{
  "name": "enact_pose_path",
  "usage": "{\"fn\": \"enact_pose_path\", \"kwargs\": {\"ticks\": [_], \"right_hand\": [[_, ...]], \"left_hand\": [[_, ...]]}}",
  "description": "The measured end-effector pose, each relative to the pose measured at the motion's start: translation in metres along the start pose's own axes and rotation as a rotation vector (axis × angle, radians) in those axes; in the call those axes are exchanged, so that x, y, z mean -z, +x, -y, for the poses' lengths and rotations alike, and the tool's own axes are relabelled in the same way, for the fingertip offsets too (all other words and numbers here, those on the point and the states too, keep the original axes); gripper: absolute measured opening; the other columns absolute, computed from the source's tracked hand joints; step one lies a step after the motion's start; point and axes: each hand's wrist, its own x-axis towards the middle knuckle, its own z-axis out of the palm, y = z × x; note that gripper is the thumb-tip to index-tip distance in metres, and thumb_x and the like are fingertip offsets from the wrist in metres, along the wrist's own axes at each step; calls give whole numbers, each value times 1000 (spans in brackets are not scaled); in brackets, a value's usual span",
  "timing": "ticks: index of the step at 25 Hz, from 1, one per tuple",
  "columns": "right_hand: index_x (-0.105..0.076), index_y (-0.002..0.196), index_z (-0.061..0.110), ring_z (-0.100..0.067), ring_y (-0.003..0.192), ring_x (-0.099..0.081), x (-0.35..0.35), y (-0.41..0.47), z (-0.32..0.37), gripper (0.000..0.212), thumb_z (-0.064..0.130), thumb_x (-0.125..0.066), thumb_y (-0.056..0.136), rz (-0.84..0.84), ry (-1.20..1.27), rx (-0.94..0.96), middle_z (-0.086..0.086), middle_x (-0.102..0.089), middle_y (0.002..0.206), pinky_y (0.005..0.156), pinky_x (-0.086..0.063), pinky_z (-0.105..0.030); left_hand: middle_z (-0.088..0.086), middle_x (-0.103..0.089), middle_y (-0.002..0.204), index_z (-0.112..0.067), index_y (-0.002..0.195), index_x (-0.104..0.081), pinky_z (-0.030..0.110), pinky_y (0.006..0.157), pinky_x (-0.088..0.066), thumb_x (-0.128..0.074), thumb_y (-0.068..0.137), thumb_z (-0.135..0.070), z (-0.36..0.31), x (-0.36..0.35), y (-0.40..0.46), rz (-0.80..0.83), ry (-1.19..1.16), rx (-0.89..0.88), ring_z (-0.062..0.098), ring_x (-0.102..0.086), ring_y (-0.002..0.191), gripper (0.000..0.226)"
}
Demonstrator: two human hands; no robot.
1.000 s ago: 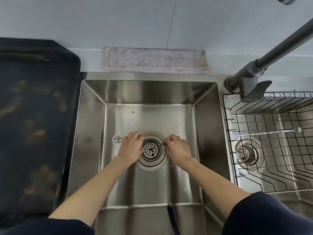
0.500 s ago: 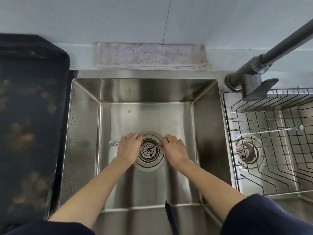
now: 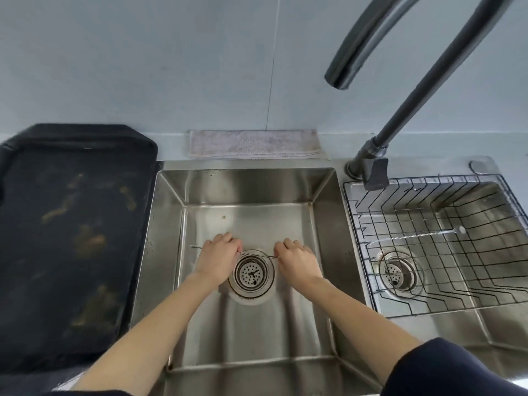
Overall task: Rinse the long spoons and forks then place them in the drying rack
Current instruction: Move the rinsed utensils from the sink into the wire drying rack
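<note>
Both of my hands are down at the bottom of the steel sink [image 3: 248, 192], on either side of the drain [image 3: 251, 273]. My left hand [image 3: 218, 260] and my right hand [image 3: 298, 261] each grip one end of a thin long spoon [image 3: 257, 255] that spans the drain's far edge; its tip pokes out left of my left hand. The black wire drying rack [image 3: 437, 247] sits in the right basin, and another long spoon [image 3: 414, 235] with a twisted handle lies across it. The dark faucet spout [image 3: 340, 78] hangs high above; no water runs.
A dark stained tray [image 3: 71, 232] fills the counter on the left. A folded grey cloth [image 3: 254, 144] lies behind the sink against the wall. The faucet base and lever [image 3: 371, 170] stand between the two basins. A second drain [image 3: 397, 274] shows under the rack.
The view has tilted up, so the faucet spout now shows. My hands have moved slightly apart along the spoon, still low over the drain.
</note>
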Motion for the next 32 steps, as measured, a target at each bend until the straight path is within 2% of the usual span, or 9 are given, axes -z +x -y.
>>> {"fn": "enact_pose_path", "kwargs": {"ticks": [6, 15, 19, 23, 32], "right_hand": [[-54, 111, 12, -28, 105, -54, 39, -31, -3, 24, 3, -44, 91, -163, 2, 34, -7, -60, 112, 77, -46, -36], [-60, 101, 17, -24, 99, -57, 74, -80, -35, 17, 11, -47, 92, -357, -4, 76, -2, -63, 105, 65, -44, -33], [-60, 102, 18, -25, 100, -57, 82, -104, -57, 19, 12, -45, 92, -386, 0, 59, -1, -63, 106, 65, -45, -33], [-58, 103, 15, -26, 100, -57, 90, -125, -94, 18, 12, -43, 93, -416, -1, 42, -2, -62, 105, 61, -37, -30], [-59, 105, 14, -21, 100, -56, 118, -161, -201, 18, 14, -44, 95, -458, -43, 34, -2, -61, 105, 65, -47, -35]], "left_hand": [[2, -54, 119, -16, 114, -55, 32, 94, -39, -40, 95, -21, -19, 40, -27, -111, 25, -71, 20, -47, 115, 25], [2, -60, 116, -14, 111, -62, 30, 89, -44, -46, 93, -23, -63, 65, -57, -206, -27, -116, 18, -55, 109, 25], [1, -61, 114, -16, 110, -62, 32, 87, -47, -47, 93, -24, -88, 65, -63, -225, -14, -127, 17, -56, 109, 24], [-5, -63, 111, -20, 107, -63, 27, 79, -45, -47, 93, -26, -132, 62, -61, -292, -10, -162, 13, -56, 106, 22], [-1, -64, 107, -17, 105, -64, 30, 79, -50, -50, 92, -25, -240, 47, -38, -319, -60, -218, 15, -59, 98, 21]]}}
